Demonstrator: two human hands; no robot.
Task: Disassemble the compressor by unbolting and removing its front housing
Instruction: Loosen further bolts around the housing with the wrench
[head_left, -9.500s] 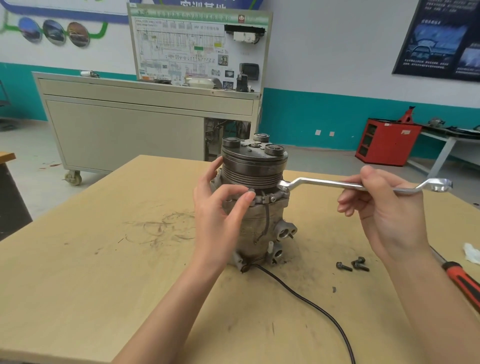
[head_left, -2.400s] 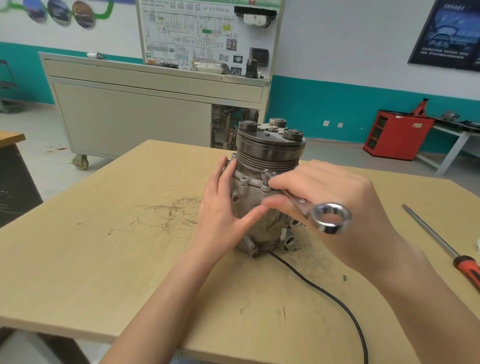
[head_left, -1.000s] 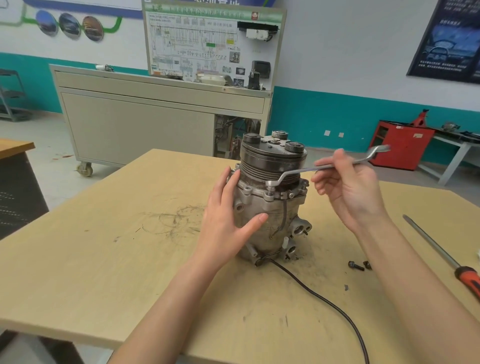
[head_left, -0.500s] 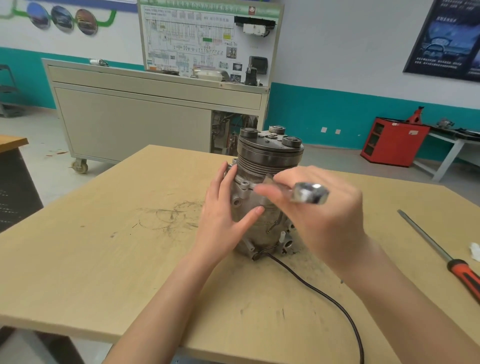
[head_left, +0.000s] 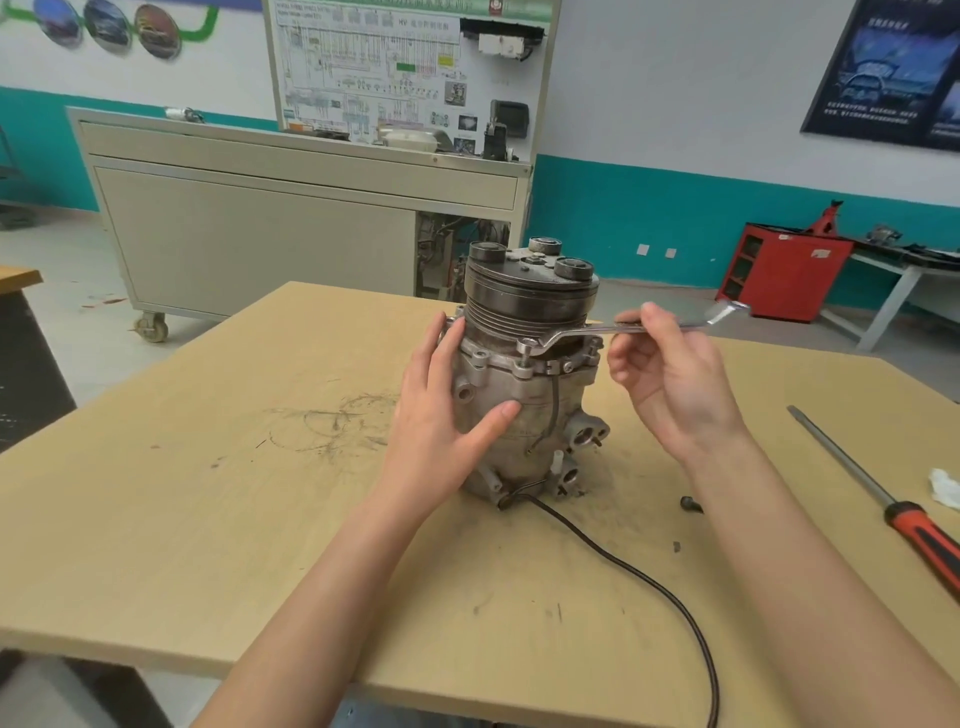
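Note:
A grey compressor (head_left: 524, 415) stands upright on the wooden table (head_left: 208, 519), its dark grooved pulley (head_left: 530, 299) on top. My left hand (head_left: 447, 415) presses flat against its left side, thumb across the front. My right hand (head_left: 670, 374) pinches the shaft of a silver ring wrench (head_left: 623, 328). The wrench's ring sits on a bolt (head_left: 526, 353) that stands raised out of the front housing flange. The handle points right and slightly away from me.
A loose bolt (head_left: 691, 504) lies right of the compressor, partly behind my right forearm. A black cable (head_left: 649, 582) runs from the base toward the near edge. A red-handled screwdriver (head_left: 883, 499) and a white rag (head_left: 943, 486) lie at the right.
My right hand swung the wrench handle from in front of the compressor back out to the right. The bolt stands higher than one second ago. My left hand kept its hold.

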